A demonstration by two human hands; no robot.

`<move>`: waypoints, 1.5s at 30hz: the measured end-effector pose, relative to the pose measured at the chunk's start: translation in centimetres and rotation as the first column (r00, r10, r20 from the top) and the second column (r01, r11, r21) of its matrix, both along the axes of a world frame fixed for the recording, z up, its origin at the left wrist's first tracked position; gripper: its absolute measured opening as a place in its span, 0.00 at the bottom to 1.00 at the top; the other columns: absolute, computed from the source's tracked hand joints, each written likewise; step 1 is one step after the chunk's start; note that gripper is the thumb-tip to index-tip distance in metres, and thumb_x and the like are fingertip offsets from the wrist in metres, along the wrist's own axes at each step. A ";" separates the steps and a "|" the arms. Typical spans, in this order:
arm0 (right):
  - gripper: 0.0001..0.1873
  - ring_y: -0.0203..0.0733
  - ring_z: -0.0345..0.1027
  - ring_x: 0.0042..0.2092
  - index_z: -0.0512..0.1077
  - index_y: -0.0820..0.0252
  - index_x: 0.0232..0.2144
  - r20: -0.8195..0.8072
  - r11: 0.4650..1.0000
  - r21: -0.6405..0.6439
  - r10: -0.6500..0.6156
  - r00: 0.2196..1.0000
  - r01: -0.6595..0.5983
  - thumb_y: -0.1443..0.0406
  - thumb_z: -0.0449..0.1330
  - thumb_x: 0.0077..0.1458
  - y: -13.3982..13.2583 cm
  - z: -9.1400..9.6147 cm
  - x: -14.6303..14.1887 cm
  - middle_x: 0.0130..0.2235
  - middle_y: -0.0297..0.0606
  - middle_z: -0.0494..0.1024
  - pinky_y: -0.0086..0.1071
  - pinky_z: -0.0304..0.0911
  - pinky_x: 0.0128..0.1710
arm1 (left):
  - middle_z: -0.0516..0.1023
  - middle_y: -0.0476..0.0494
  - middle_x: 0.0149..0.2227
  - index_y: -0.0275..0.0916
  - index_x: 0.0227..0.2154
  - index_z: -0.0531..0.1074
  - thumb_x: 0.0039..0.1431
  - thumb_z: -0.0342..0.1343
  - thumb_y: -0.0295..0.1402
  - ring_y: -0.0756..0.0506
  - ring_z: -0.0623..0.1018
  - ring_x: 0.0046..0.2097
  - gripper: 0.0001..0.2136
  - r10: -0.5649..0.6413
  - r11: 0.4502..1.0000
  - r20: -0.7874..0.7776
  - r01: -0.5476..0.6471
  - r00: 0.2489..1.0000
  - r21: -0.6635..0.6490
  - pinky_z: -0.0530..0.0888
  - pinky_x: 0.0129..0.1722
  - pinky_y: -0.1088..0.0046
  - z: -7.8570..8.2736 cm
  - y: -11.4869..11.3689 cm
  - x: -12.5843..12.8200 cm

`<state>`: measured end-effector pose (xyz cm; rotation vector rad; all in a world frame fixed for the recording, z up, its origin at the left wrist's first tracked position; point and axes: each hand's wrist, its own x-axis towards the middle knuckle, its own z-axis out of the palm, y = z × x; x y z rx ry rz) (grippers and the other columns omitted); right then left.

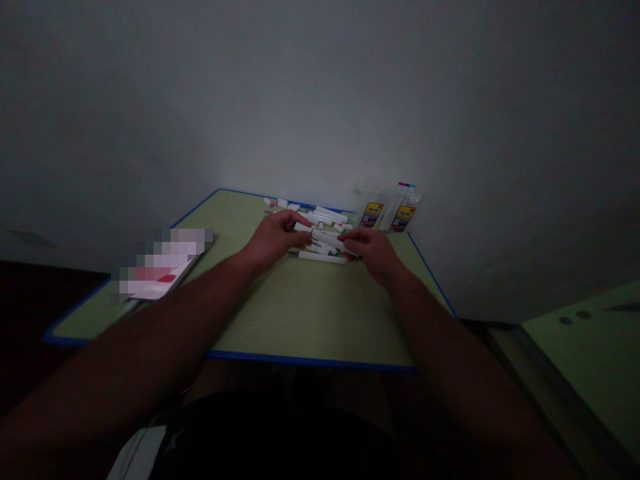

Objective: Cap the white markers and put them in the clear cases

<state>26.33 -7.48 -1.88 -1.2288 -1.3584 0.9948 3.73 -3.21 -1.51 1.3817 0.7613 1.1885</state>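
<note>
Between my two hands, over the middle of the table, is a white marker. My left hand pinches its left end, where a white cap seems to sit; whether cap and barrel are joined I cannot tell. The fingers of my right hand are closed around the marker's other end. Just below lies another white marker, with a dark tip pointing left. More white markers lie in a loose pile behind my hands, partly hidden by them. Several loose caps rest near the back edge.
Two clear plastic cases with yellow labels stand at the table's back right: a left case and a right case with several markers in it. A partly blurred pink-white booklet lies at the left. A wall rises behind the blue-edged table.
</note>
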 end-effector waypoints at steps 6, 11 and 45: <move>0.16 0.33 0.66 0.24 0.79 0.60 0.33 -0.007 1.000 0.002 -0.004 1.000 0.004 0.57 0.71 0.42 -0.1 0.1 -0.2 0.24 0.32 0.76 0.30 0.66 0.26 | 0.80 0.47 0.25 0.36 0.30 0.78 0.43 0.70 0.23 0.48 0.79 0.27 0.10 0.029 1.000 -0.098 -0.029 0.995 0.004 0.77 0.30 0.71 0.1 -0.2 0.0; 0.16 0.35 0.73 0.30 0.77 0.59 0.32 -0.141 0.996 0.040 -0.073 0.987 0.079 0.60 0.73 0.39 0.1 0.1 -0.2 0.31 0.35 0.80 0.31 0.72 0.30 | 0.79 0.47 0.25 0.35 0.29 0.76 0.43 0.70 0.24 0.48 0.80 0.26 0.10 0.097 0.995 -0.040 -0.098 0.995 -0.034 0.78 0.31 0.70 0.3 -0.2 0.0; 0.16 0.39 0.78 0.30 0.78 0.59 0.29 -0.196 0.987 0.100 -0.105 0.975 0.127 0.60 0.76 0.37 -0.1 0.3 -0.4 0.28 0.34 0.81 0.36 0.79 0.35 | 0.76 0.50 0.25 0.37 0.31 0.74 0.44 0.69 0.29 0.51 0.74 0.25 0.11 0.112 0.989 -0.131 -0.098 0.985 0.112 0.72 0.26 0.73 -0.5 0.1 0.1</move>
